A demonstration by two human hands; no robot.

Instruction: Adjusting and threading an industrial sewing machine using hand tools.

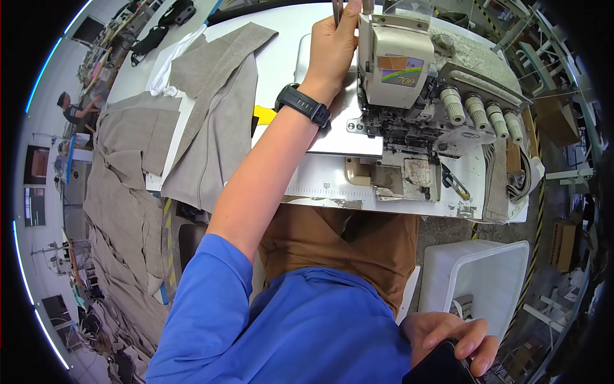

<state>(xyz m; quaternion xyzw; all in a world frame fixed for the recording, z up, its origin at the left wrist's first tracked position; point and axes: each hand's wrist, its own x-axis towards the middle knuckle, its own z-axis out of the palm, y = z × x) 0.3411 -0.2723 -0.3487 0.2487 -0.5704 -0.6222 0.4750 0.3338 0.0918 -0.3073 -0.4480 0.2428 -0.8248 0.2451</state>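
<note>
My left hand [334, 48] reaches up beside the overlock sewing machine [400, 64], a black watch on its wrist. Its fingers are closed round slim dark metal prongs [337, 11] that look like tweezers, cut off by the upper rim. At the lower right, close to my body, my right hand [451, 336] curls its fingers over the edge of a flat black phone [441, 368]. Most of that phone lies outside the picture. Grey-brown fabric pieces [214, 115] are spread over the white table [313, 185], left of my left forearm.
A small cutter [455, 182] lies right of the needle area. Folded fabric strips [495, 182] hang at the table's right end. A white plastic bin [441, 269] stands on the floor at right. More fabric [121, 230] drapes down at left. A person [75, 110] sits far left.
</note>
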